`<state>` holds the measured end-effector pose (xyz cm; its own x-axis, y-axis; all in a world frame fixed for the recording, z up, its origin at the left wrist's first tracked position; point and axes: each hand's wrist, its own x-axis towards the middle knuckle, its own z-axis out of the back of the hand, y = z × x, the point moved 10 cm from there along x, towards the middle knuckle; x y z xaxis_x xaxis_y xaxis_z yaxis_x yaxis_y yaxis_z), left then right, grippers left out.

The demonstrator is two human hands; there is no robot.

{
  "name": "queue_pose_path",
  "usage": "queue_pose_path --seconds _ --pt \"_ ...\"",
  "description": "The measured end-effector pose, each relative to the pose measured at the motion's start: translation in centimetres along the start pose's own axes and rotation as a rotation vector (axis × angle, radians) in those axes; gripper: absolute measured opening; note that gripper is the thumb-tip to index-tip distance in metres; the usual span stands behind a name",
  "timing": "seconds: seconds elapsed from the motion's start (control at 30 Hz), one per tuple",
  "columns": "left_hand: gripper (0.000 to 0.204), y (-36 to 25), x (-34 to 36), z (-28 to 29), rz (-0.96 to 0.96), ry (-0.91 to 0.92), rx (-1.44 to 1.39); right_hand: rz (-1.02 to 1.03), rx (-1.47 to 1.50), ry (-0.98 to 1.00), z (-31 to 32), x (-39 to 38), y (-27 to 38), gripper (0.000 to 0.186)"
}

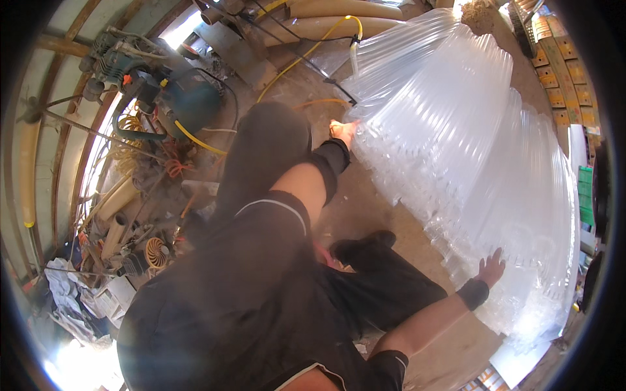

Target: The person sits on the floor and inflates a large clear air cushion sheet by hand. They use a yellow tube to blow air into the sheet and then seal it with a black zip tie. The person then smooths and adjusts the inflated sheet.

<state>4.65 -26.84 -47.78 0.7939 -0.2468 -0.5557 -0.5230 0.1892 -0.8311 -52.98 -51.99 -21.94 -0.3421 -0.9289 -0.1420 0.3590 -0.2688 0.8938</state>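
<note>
A large sheet of clear inflated air-column packaging [450, 124] fans out over the floor on the right, its long ribbed tubes shiny and side by side. My left hand [343, 132] is at the sheet's near left corner, with fingers closed at its edge; their exact hold is small in view. Farther down the sheet, my right hand [490, 268] lies flat on the plastic, fingers spread. Dark bands cover both wrists. A yellow hose [319, 40] arches to the sheet's far left side, close to a thin black cord [340, 89].
An air compressor [189, 98] stands at left, with tangled hoses [130, 133] beside it. Brown cardboard tubes [339, 27] lie at the far side. A yellow slatted rack [564, 78] and a green crate [585, 189] border the right. Crumpled plastic [68, 293] is at lower left.
</note>
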Motion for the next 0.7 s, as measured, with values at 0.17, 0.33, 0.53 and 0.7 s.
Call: queue_pose_path --seconds 0.17,0.33,0.53,0.7 --pt "0.037 -0.2 2.1 -3.3 -0.13 0.273 0.281 0.002 -0.028 0.056 -0.5 0.0 0.1 0.089" --pt "0.034 -4.4 0.6 -4.2 -0.437 0.163 0.415 -0.002 0.006 0.076 -0.7 0.4 0.0 0.09" --pt "0.032 -11.8 -1.9 -3.9 -0.545 0.228 0.143 0.015 0.004 0.01 0.0 -1.1 0.7 0.089" --pt "0.025 -16.3 -4.6 -3.9 -0.493 0.335 -0.276 0.045 -0.021 0.071 -1.3 -2.3 1.7 0.085"
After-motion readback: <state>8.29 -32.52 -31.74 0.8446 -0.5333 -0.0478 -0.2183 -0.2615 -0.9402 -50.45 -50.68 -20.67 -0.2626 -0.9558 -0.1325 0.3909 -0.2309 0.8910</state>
